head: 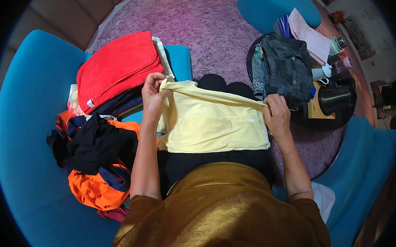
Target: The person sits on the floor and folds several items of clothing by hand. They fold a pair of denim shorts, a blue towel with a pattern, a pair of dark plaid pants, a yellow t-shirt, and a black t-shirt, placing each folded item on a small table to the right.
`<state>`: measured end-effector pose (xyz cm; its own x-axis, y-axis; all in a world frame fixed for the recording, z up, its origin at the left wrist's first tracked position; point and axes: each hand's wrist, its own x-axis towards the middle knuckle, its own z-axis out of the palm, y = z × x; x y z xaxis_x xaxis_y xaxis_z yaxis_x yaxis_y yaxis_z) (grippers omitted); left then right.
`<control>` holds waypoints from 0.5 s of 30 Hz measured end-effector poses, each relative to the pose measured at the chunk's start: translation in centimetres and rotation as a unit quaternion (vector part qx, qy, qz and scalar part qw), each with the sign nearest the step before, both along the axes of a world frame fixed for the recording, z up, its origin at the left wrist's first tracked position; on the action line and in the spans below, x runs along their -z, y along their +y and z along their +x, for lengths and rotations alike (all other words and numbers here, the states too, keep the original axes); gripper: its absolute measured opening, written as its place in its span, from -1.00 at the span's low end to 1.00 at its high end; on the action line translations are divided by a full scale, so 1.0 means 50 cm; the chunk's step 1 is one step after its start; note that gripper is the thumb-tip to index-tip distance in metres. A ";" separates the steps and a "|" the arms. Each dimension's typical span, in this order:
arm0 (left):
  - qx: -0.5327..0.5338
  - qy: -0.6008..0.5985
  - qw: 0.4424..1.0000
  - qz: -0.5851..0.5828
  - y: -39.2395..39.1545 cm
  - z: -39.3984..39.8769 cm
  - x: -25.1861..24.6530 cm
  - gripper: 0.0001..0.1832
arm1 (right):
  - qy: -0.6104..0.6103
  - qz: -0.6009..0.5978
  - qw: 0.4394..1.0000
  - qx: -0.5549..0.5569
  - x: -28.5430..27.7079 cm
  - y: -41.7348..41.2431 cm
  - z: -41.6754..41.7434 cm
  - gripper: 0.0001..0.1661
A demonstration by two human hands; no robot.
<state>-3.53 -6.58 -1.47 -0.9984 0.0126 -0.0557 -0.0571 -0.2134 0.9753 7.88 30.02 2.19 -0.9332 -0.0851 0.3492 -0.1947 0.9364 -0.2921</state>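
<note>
A pale yellow garment [215, 126] lies spread over my lap, partly folded, with a small white mark near its right side. My left hand [154, 92] pinches its far left corner between thumb and fingers. At the far right corner, my right hand [278, 116] grips the same edge, which is pulled taut between both hands. Just beyond my left hand sits a folded red cloth [119, 69] on top of dark folded clothes [123, 102]. Left of my left forearm is a loose heap with a black garment [95, 145] and an orange garment [94, 191].
A folded dark denim-like jacket [285, 67] rests on a round black table [298, 123] at the right. Beside it are papers [309, 37], a white cup [321, 72] and a black container [337, 97]. A blue sofa [27, 132] curves along the left, over a purple rug [179, 17].
</note>
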 end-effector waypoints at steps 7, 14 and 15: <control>-0.005 0.000 1.000 -0.001 -0.018 0.091 -0.004 -0.40 | 0.002 -0.067 0.997 0.032 0.044 0.000 0.074 -0.83; 0.011 -0.034 0.999 -0.015 -0.030 0.151 0.057 -0.51 | -0.019 -0.090 0.994 0.054 0.098 0.004 0.096 -0.81; 0.013 -0.037 0.999 -0.009 -0.029 0.156 0.062 -0.51 | -0.025 -0.090 0.994 0.065 0.099 0.006 0.092 -0.82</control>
